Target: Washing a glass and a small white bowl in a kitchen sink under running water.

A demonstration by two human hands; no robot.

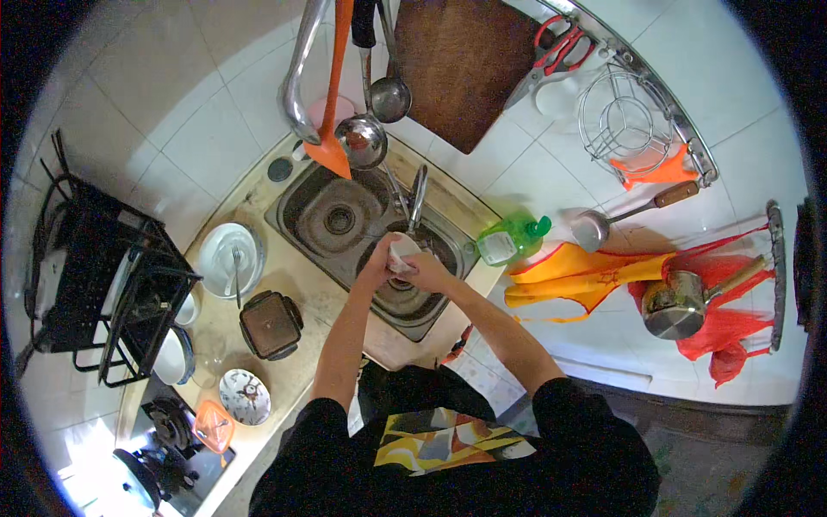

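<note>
Both hands hold a small white dish (pixel 404 246), perhaps a bowl or cup, over the right basin (pixel 408 316) of a steel double sink. My left hand (pixel 378 263) grips its left side. My right hand (pixel 426 271) is on its lower right part, the fingers partly hiding it. Just above the dish is the spout of a chrome faucet (pixel 419 194); whether water runs cannot be made out. The left basin (pixel 316 223) shows its drain and bare steel floor. A green soap bottle (pixel 507 242) with a pump stands right of the sink.
Ladles (pixel 362 142) and an orange spatula (pixel 329 139) hang low over the left basin. Left on the counter are stacked plates (pixel 226 258) with a fork, a brown lidded container (pixel 271 325) and a patterned bowl (pixel 245 396). A black dish rack (pixel 123 258) stands beyond. A yellow apron (pixel 581 274) hangs right.
</note>
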